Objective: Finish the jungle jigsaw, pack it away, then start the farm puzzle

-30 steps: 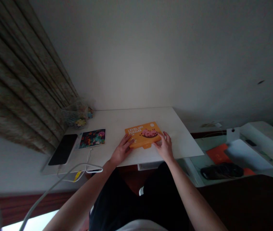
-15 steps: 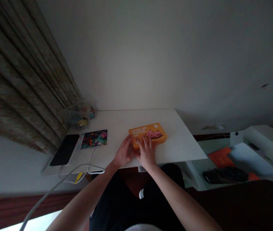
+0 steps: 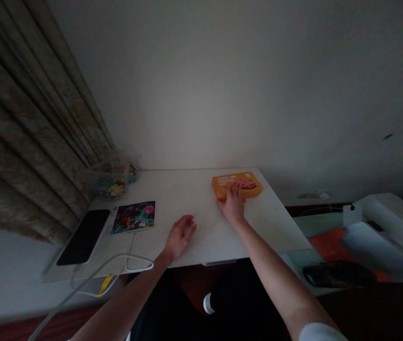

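Note:
An orange puzzle box (image 3: 254, 188) with a pink picture on its lid lies near the back right of the white table (image 3: 187, 189). My right hand (image 3: 233, 204) is on the box's front left part, its fingers spread over the lid and front edge. Near the front middle of the table, my left hand (image 3: 181, 235) rests on its side, the fingers curved and apart from the thumb, with nothing in them. A colourful picture card (image 3: 133, 217) lies to the left of it.
A dark-screened tablet (image 3: 85, 237) lies at the table's left edge, by a white cable (image 3: 116, 257). Behind it stands a clear bag of small items (image 3: 111, 180) beside the curtain (image 3: 38, 123). At the right, a glass shelf holds a white box (image 3: 396, 222) and a dark object (image 3: 339, 273).
The orange box has moved to the right and back with my right hand on it. My left hand has let go of the box and stays near the front.

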A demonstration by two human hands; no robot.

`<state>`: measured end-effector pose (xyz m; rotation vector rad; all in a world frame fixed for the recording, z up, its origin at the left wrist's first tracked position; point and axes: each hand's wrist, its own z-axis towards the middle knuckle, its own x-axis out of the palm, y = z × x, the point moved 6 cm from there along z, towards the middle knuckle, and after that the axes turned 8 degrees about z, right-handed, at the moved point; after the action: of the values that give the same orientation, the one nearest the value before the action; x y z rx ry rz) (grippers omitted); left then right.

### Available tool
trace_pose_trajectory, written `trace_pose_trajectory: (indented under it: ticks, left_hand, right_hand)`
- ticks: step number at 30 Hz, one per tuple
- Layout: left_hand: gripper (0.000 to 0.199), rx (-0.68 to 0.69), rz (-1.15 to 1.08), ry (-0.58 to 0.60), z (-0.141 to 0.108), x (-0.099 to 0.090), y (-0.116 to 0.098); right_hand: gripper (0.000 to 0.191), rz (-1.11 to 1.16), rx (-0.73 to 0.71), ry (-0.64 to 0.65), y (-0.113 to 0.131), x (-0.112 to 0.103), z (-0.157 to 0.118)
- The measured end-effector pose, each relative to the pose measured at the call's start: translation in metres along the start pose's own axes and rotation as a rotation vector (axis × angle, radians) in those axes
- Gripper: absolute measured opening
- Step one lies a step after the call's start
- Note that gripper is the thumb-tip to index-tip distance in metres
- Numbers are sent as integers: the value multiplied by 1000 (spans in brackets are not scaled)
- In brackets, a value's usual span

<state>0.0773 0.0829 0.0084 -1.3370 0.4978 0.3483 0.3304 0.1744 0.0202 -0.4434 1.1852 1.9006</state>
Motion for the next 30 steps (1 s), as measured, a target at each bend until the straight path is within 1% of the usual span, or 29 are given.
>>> trace_pose_trajectory:
  ticks: [5,9,12,15,17,19,22,24,25,27,30]
  left_hand:
    - [36,-6,21,41,-1,-3,-5]
    - [32,-2,54,55,-3,-6,-10]
    - [30,15,69,72,-3,-7,-13]
    - [28,17,86,84,-3,-6,-12]
    - [27,10,104,81,-3,-5,-11]
    - [26,3,124,74,-2,-4,-10]
    - [23,-2,142,67,-2,-4,-11]
    - [21,0,142,64,-1,-4,-12]
    - [21,2,142,62,-1,-5,-13]
    - [20,5,145,58,0,-5,-14]
    - [19,4,160,62,2,-2,-13]
  right_hand:
    - [51,-15,147,-11,-46,-1,63]
    - [52,61,211,-33,-72,2,98]
    - [53,133,209,-85,-84,6,110]
    - [53,163,194,-118,-89,11,113]
    - [55,131,182,-101,-89,13,114]
    - [55,98,170,-58,-87,13,115]
    - [59,89,153,-22,-82,4,112]
    - [64,74,118,-36,-75,-6,101]
    - [66,61,92,-49,-71,-11,91]
    - [67,42,36,-72,-62,-18,63]
    - [59,56,2,-65,-50,-20,8]
